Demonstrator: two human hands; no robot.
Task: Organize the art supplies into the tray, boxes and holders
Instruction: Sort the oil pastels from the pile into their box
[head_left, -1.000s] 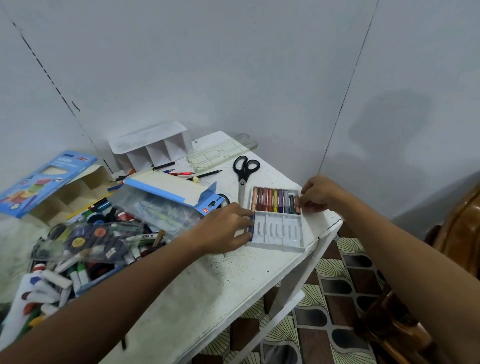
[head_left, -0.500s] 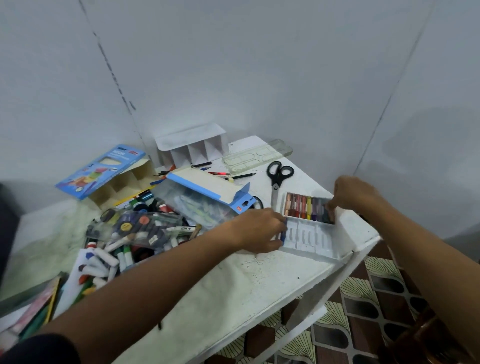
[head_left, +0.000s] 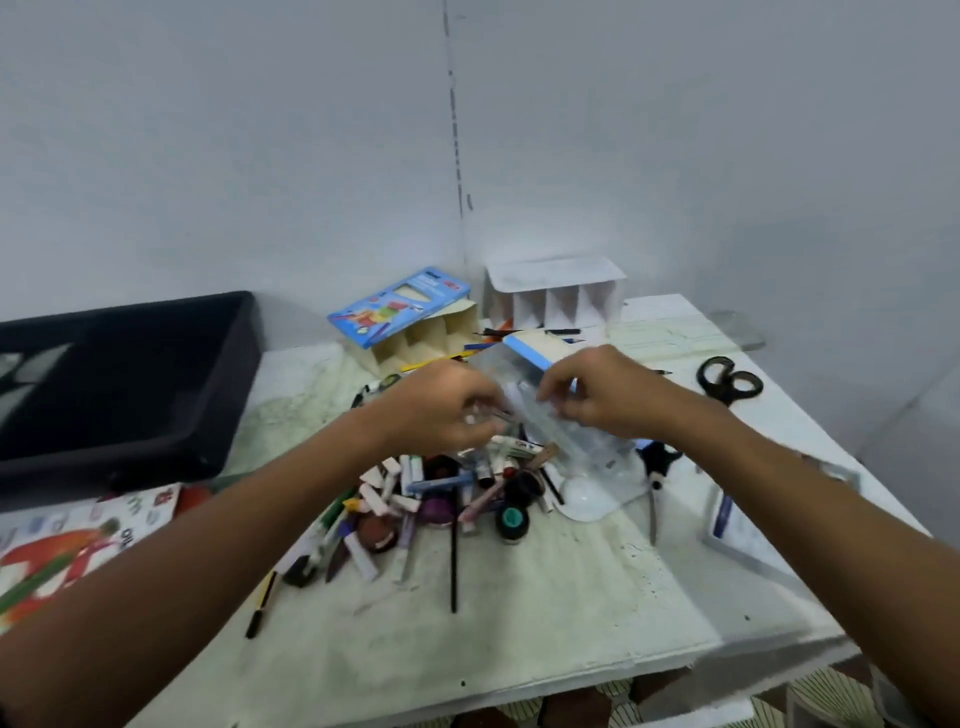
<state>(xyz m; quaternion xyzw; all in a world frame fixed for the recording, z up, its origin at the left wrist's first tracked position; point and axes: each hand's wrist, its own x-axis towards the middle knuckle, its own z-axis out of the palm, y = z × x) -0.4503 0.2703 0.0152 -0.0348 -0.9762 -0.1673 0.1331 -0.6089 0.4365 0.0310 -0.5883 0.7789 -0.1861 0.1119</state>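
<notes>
Clear plastic is what we have between both hands: our left hand (head_left: 441, 408) and right hand (head_left: 597, 397) each curl their fingers onto the transparent packet (head_left: 566, 441), which hangs just above the heap of markers and paint pots (head_left: 441, 499) in the middle of the table (head_left: 545, 623). Blur hides exactly how the fingertips pinch. The film looks thin, limp and slippery, with pale sticks inside. If we tug unevenly it could tear or slip and spill its contents into the heap below, and a dragging corner might roll pots toward the table edge. Farther out stand the blue-lidded divided box (head_left: 415, 322), the white divided holder (head_left: 556, 296), the black tray (head_left: 119, 379) and the scissors (head_left: 727, 379).
</notes>
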